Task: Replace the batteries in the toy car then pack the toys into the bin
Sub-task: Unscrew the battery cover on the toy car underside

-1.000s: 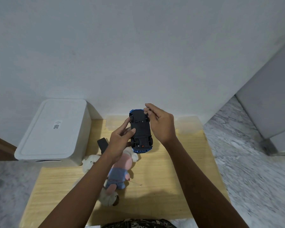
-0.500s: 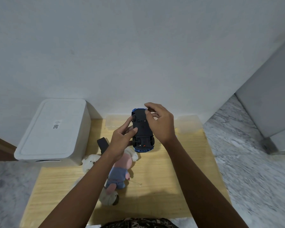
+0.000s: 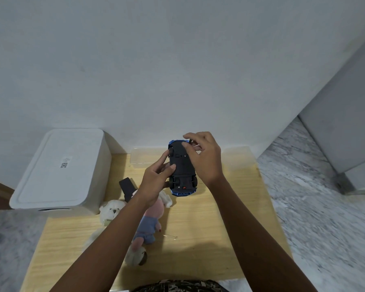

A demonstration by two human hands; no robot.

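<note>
A: What did each grip have hold of?

B: The left hand (image 3: 156, 182) clasped the toy car (image 3: 182, 167) along its side, thumb pressed on the black underside, fingers wrapped behind. The right hand (image 3: 204, 157) had its fingers curled at the car's far end, thumb on the chassis near the front wheel. It seemed to pinch something small and dark there, but I could not tell what.

A: And where was the car?

B: Belly-up, lifted above the worktop (image 3: 209, 218), between both hands, blue bodywork facing down.

A: How would it handle?

B: Light and stiff, I'd judge, a hard plastic shell. The wheels and thin trim looked like the weak parts, so holding the body sides, as the left hand did, seemed soundest.

A: The arms?

B: Both forearms reached forward and converged, wrists raised, the right hand arched over the car's front.

A: Anything else around?

B: A pink plush (image 3: 151, 222) and a white plush (image 3: 112, 209) lay under the left arm, a black piece (image 3: 126, 186) beside them. The white bin (image 3: 57, 169), lid on, stood at the left.
</note>
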